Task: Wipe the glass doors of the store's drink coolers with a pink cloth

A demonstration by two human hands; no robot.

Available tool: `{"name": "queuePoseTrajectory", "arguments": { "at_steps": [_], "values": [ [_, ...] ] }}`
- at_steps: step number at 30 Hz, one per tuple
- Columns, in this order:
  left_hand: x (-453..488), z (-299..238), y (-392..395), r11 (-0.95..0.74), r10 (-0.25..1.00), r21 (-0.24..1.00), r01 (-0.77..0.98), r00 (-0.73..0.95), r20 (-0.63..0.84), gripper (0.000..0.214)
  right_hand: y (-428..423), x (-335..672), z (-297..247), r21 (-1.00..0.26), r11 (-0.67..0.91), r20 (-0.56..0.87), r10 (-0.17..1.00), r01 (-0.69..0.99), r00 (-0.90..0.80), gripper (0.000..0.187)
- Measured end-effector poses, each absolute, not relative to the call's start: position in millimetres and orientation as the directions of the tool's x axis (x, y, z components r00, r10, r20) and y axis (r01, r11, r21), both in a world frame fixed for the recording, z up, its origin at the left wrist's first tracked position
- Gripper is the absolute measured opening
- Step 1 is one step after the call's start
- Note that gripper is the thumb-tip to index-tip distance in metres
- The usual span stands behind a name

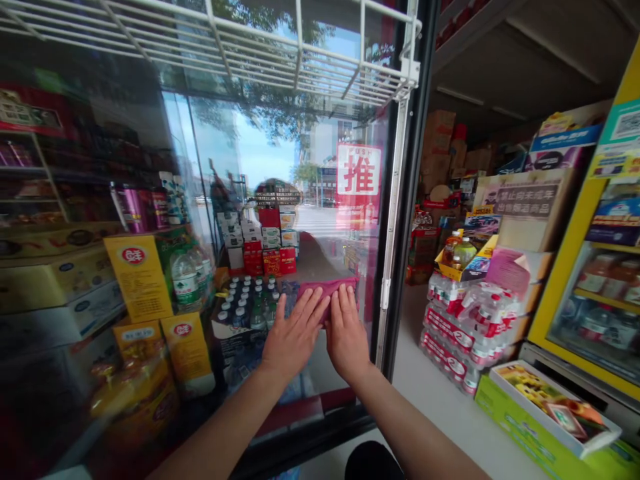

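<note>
I have my left hand (293, 337) and right hand (346, 337) both spread flat, pressing a pink cloth (327, 291) against the glass door (240, 220) low near its hinge edge, with most of the pane above unreached, I judge.

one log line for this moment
left hand: flat on pink cloth | right hand: flat on cloth | cloth: pressed to glass door | red push sign: above

Both hands flat on glass door (200, 220), fingers spread, pressing pink cloth (327, 291) against pane near door's right edge. Left hand (293, 340) on cloth's left end, right hand (346, 337) just beside. Red sign (358, 171) above cloth. Bottle packs (465, 327) stacked on floor beyond door frame.
</note>
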State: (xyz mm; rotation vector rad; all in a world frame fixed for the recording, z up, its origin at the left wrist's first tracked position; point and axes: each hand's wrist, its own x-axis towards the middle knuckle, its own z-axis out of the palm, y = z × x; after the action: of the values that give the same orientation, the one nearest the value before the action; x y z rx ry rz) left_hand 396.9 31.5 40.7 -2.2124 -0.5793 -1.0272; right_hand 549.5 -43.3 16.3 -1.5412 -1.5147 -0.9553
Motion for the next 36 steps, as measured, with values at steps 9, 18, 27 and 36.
{"name": "queuePoseTrajectory", "arguments": {
  "at_steps": [9, 18, 27, 36],
  "values": [
    [306.2, 31.6, 51.5, -0.660, 0.217, -0.285, 0.695, 0.540, 0.814, 0.056, -9.9, 468.1, 16.5, 0.077, 0.098, 0.848, 0.518, 0.992, -0.117, 0.072],
    [291.2, 44.6, 39.5, -0.654, 0.282, -0.161, 0.739, 0.436, 0.854, 0.061, -4.1, 453.3, 44.0, 0.152, 0.172, 0.827, 0.517, 0.973, -0.221, 0.067],
    [379.0, 112.7, 27.5, -0.740, 0.164, -0.202, 0.642, 0.463, 0.871, 0.066, -23.4, 530.9, 108.8, 0.022, 0.130, 0.905, 0.418, 0.991, -0.075, 0.073],
    [443.6, 156.7, 5.7, -0.810, 0.130, -0.236, 0.537, 0.557, 0.820, 0.063, -40.0, 587.8, 129.2, -0.076, 0.019, 0.948, 0.312, 0.997, 0.066, 0.078]
  ]
}}
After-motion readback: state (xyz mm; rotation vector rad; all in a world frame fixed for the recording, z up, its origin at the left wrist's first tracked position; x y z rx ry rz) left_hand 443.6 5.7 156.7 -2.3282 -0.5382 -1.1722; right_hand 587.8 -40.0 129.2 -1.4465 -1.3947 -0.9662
